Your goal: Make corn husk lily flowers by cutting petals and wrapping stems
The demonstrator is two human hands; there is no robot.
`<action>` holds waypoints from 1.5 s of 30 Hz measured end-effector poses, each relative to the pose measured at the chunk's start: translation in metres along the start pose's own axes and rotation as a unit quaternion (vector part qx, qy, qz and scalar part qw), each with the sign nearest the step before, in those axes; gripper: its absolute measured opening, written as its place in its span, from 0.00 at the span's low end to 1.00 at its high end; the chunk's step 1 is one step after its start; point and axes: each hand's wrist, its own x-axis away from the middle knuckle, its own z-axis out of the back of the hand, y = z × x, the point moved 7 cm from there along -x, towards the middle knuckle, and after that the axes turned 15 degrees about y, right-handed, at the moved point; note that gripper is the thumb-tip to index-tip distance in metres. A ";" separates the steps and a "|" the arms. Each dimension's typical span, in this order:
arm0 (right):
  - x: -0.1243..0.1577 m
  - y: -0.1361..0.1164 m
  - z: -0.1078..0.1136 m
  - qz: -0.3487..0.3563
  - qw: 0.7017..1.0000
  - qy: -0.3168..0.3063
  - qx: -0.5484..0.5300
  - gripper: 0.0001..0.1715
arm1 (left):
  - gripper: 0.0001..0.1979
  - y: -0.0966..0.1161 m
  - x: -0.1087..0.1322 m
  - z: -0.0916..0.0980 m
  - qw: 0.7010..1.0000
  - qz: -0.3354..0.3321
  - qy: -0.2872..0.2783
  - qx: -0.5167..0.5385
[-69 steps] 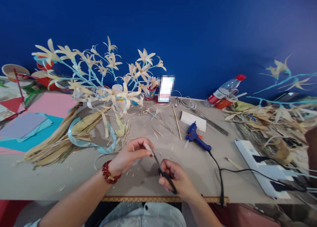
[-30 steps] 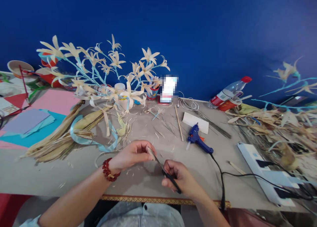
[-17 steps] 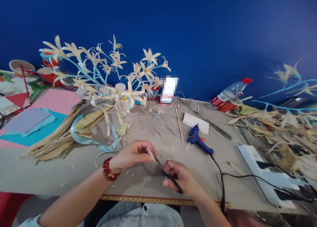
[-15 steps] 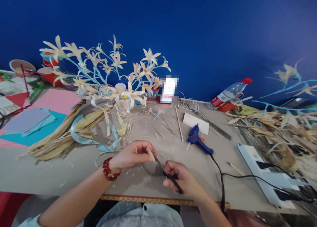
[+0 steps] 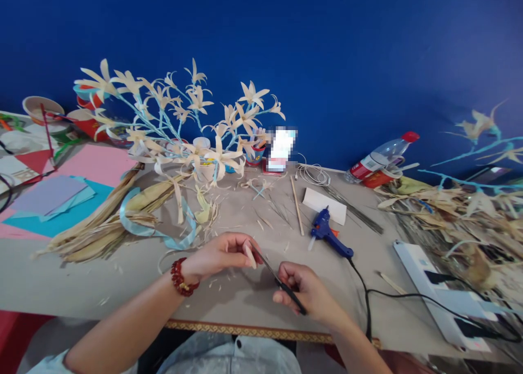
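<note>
**Pale husk piece at left fingertips, scissors in right**

Left hand point(image 5: 235, 252): fingers closed in a pinch on pale husk piece point(image 5: 251, 257), which sits at that hand's 3 o'clock and the right hand's 10. Right hand point(image 5: 304, 289): curled shut round black-handled scissors point(image 5: 292, 296), blades pointing to 10–11 o'clock, tips by the left fingers; contact with the piece unclear. Blue glue gun point(image 5: 328, 233), 1 o'clock of right hand. Dried husk bundle point(image 5: 110, 230), 9–10 o'clock of left; cream flowers point(image 5: 223, 157) beyond, 11–12.

Two hands point(image 5: 229, 253), one pair of scissors point(image 5: 293, 297), one held cream piece point(image 5: 250, 256), one glue gun point(image 5: 326, 230), one power strip point(image 5: 415, 259), one plastic bottle point(image 5: 372, 161), one coiled cable point(image 5: 315, 180).
</note>
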 end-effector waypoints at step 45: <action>-0.035 -0.083 0.004 0.324 0.920 0.201 0.091 0.10 | 0.05 0.015 0.000 0.015 0.937 -0.214 0.206 -0.184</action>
